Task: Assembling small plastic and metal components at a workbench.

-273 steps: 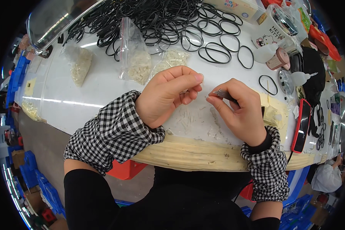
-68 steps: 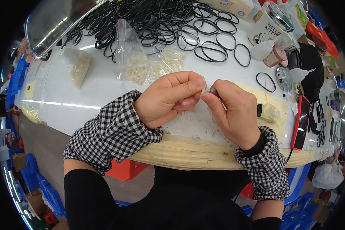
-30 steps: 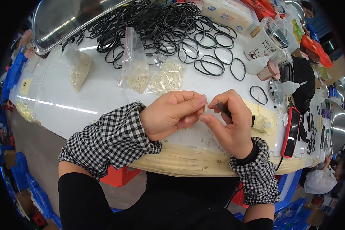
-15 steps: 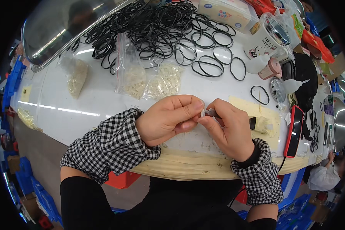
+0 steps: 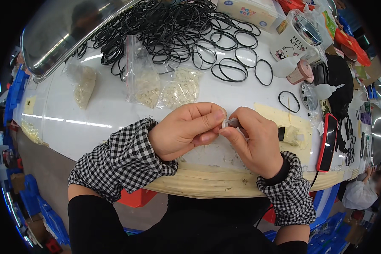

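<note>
My left hand (image 5: 184, 131) is closed, its thumb and fingertips pinching a small whitish piece (image 5: 224, 124) in front of my chest. Almost touching it, my right hand (image 5: 258, 142) is also closed, with thumb and forefinger at the other side of the piece. The fingers hide most of it, so its exact kind cannot be told. Beyond my hands lie two clear bags of small pale pieces, a zip bag (image 5: 144, 91) and a flatter bag (image 5: 181, 89). A third bag (image 5: 84, 86) of pale material stands farther left.
A big heap of black rubber rings (image 5: 165, 27) covers the far table, beside a shiny metal tray (image 5: 57, 42). On the right are a yellow sheet (image 5: 302, 127), a red-cased phone (image 5: 327, 144), a white squeeze bottle (image 5: 285, 67) and a white cup (image 5: 290, 44). The wooden table edge (image 5: 207, 184) runs before me.
My right hand has shifted very slightly to the right, and the view has moved a little. Both hands keep their pinch at the small whitish piece.
</note>
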`<state>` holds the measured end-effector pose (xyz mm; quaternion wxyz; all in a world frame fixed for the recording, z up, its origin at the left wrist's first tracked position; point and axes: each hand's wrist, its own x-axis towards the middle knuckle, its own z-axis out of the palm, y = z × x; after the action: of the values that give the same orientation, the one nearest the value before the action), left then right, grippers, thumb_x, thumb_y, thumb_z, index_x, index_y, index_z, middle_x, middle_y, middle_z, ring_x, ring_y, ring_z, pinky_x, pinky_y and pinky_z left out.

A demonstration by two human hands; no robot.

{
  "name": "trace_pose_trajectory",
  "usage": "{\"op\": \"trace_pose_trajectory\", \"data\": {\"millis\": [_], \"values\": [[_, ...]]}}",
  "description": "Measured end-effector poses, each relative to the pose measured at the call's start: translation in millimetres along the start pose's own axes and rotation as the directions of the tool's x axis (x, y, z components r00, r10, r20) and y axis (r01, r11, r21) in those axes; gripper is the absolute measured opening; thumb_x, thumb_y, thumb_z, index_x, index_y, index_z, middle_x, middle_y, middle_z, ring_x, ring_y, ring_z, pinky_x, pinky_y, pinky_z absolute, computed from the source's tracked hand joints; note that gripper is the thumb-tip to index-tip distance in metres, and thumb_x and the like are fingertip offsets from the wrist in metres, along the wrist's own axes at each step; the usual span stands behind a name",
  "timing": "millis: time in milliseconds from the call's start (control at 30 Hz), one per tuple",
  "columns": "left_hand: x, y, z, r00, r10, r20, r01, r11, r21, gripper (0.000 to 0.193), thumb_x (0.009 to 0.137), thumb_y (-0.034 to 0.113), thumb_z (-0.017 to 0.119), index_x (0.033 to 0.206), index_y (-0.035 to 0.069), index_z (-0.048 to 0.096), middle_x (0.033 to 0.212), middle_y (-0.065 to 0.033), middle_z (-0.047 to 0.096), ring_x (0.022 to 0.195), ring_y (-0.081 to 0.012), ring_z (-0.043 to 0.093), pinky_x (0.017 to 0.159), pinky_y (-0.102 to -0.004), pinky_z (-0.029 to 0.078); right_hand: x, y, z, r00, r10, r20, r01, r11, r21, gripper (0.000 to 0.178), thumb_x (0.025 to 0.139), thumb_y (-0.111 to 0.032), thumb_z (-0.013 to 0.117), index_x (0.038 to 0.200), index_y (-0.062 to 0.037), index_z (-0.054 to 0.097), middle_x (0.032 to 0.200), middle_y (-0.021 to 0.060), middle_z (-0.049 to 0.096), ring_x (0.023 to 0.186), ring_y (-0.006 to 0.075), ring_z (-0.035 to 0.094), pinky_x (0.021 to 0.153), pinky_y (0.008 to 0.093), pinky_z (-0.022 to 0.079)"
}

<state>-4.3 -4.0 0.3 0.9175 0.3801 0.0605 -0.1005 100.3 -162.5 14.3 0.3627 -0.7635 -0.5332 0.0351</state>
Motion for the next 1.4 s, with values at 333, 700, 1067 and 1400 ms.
{"op": "trace_pose_trajectory", "data": {"millis": [333, 700, 1067, 1400], "values": [[-1.1, -0.4, -2.1, 1.000, 0.006, 0.030, -0.008, 0.998, 0.058, 0.024, 0.100, 0.025, 0.042, 0.096, 0.003, 0.050, 0.079, 0.0026, 0.045, 0.063, -0.0031, 0.036, 0.060, -0.0180, 0.034, 0.2, -1.5, -1.3, 0.999, 0.003, 0.036, -0.003, 1.000, 0.008, 0.033, 0.084, -0.034, 0.065, 0.074, -0.0056, 0.052, 0.060, 0.0065, 0.050, 0.050, 0.0236, 0.051, 0.045, 0.0333, 0.039], [-0.8, 0.4, -0.5, 0.999, 0.011, 0.031, -0.013, 0.998, 0.068, 0.023, 0.100, 0.024, 0.043, 0.096, 0.003, 0.050, 0.079, 0.0027, 0.045, 0.063, -0.0032, 0.036, 0.061, -0.0183, 0.034, -1.0, -0.3, -0.1, 1.000, -0.003, 0.000, 0.003, 1.000, 0.016, 0.032, 0.084, -0.034, 0.065, 0.074, -0.0057, 0.053, 0.060, 0.0060, 0.049, 0.049, 0.0231, 0.051, 0.044, 0.0329, 0.039], [2.0, 13.4, -13.6, 0.993, 0.091, -0.069, -0.080, 0.987, 0.142, 0.028, 0.100, 0.030, 0.041, 0.088, 0.007, 0.048, 0.076, 0.0029, 0.043, 0.060, -0.0043, 0.031, 0.055, -0.0173, 0.030, -1.2, -5.0, -0.5, 0.996, -0.083, 0.025, 0.083, 0.996, -0.017, 0.024, 0.077, -0.029, 0.070, 0.079, -0.0090, 0.057, 0.066, 0.0037, 0.049, 0.049, 0.0195, 0.050, 0.044, 0.0313, 0.040], [0.7, 22.7, -6.0, 0.892, 0.183, -0.414, -0.212, 0.977, -0.025, 0.018, 0.093, 0.017, 0.056, 0.097, 0.000, 0.055, 0.098, -0.0083, 0.060, 0.090, -0.0102, 0.060, 0.073, -0.0165, 0.053, -6.7, -1.1, 15.0, 0.980, -0.150, 0.128, 0.168, 0.975, -0.144, 0.022, 0.071, -0.004, 0.061, 0.092, -0.0090, 0.057, 0.075, 0.0054, 0.050, 0.057, 0.0198, 0.056, 0.049, 0.0310, 0.045]]}}
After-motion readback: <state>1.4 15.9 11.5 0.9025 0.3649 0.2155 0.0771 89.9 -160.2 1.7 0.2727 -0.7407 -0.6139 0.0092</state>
